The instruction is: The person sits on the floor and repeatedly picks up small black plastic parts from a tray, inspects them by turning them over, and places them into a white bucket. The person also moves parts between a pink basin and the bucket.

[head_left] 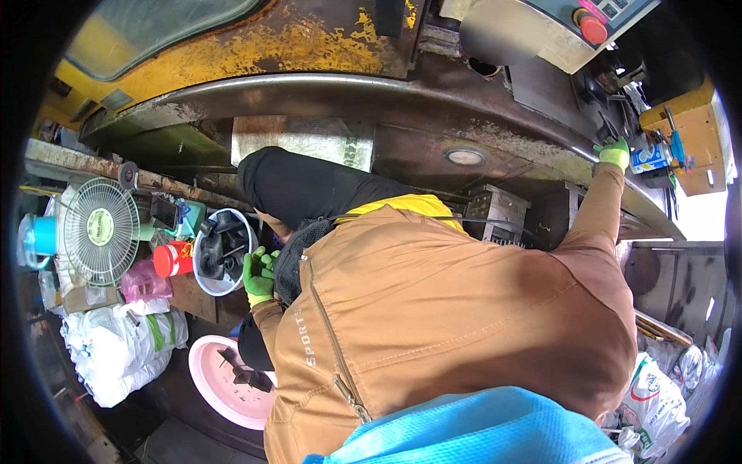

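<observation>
My left hand, in a bright green glove, hangs beside a white bucket. Its fingers are slightly bent and apart, with nothing visible in them. Several black moulded parts lie in that bucket. My right arm reaches far out to the right, and my gloved right hand is at the end of the machine's long metal ledge. Its fingers curl at a dark piece there, whose kind is too small to make out. A blue and white box is close to the right of that hand.
A fan, a red container and white plastic bags stand at the left. Below the bucket is a pink basin with dark pieces inside. A red push button sits on a panel at the upper right.
</observation>
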The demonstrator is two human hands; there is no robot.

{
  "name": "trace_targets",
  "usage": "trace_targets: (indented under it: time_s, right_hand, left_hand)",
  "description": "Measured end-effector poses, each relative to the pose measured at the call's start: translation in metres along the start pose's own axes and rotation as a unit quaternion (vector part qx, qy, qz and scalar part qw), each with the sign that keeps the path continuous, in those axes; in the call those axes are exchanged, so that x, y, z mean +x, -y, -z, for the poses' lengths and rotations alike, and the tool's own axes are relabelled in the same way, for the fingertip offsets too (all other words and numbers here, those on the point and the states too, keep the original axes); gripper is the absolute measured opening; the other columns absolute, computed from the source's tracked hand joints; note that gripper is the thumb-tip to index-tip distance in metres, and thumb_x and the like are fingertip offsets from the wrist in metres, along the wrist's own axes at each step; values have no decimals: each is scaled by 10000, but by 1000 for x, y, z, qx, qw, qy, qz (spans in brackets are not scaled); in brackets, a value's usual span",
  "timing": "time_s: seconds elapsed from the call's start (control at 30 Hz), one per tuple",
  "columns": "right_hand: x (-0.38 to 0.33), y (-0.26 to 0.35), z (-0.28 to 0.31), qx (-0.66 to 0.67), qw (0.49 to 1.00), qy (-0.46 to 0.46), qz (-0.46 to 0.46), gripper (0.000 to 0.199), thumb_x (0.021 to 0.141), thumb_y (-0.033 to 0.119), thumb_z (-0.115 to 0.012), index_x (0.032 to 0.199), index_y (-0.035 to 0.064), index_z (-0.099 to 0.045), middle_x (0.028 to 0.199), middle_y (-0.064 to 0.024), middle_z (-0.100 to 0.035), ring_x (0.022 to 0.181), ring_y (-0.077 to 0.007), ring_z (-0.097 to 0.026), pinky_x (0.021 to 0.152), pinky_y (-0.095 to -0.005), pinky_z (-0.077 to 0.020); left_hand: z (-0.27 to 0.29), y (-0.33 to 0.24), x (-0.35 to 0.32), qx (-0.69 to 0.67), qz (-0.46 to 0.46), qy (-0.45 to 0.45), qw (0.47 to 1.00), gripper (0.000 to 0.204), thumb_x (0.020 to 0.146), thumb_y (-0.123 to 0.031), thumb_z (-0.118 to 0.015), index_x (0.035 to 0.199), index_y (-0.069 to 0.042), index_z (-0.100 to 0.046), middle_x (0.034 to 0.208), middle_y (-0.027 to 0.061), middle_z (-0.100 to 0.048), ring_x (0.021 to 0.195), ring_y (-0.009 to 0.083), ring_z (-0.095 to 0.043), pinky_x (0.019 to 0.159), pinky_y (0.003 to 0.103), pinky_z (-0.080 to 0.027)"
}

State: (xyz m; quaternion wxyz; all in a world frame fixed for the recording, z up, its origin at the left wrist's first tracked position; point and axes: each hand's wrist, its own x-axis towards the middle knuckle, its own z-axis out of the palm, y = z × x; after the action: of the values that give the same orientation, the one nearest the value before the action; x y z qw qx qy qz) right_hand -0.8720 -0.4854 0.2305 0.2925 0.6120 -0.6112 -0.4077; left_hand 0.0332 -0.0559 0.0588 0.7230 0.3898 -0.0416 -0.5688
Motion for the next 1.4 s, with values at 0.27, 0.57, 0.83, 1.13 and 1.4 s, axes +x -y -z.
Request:
trace_targets:
  time_s: [0.27,0.57,0.83,1.13,1.4]
  right_hand:
    - [-10,-2,119,42,952,50,-299,608,906,425,-467,1405,91,-374,1377,-101,-392,1266,-278,-321,968,-498,-370]
    - [-143,76,460,850,197,-449,195,373,843,328,-529,1021,12,-615,792,-84,-566,562,-177,-488,459,-290,-412]
    - [-202,323,614,777,274,226,519,261,949,235,-478,1104,48,-574,900,-41,-611,731,-81,-546,568,-196,-425]
    - [-219,506,656,552,201,596,547,320,974,297,-455,1168,58,-543,781,-22,-577,556,-124,-508,493,-243,-428]
    - [-192,515,646,562,145,595,556,396,968,285,-472,1263,21,-486,809,-43,-623,582,-132,-592,517,-262,-506]
  left_hand:
    - [-18,-1,-13,-26,12,18,999,415,949,-379,-503,1073,-3,-627,820,109,-657,908,318,-638,778,371,-514]
    - [-35,4,-23,17,-130,-13,991,294,855,-126,-600,1126,-13,-584,942,61,-602,888,203,-576,834,331,-469]
    - [3,-23,-47,-106,-353,-222,903,394,917,-329,-565,1141,-6,-581,875,56,-615,726,152,-569,681,280,-458]
    - [8,-39,2,341,-340,-522,704,509,792,-268,-682,1220,-19,-566,1113,155,-640,1020,266,-611,925,341,-458]
    - [26,-89,96,584,-120,-602,531,757,712,-401,-695,1346,-69,-448,1182,190,-605,1098,359,-569,948,460,-418]
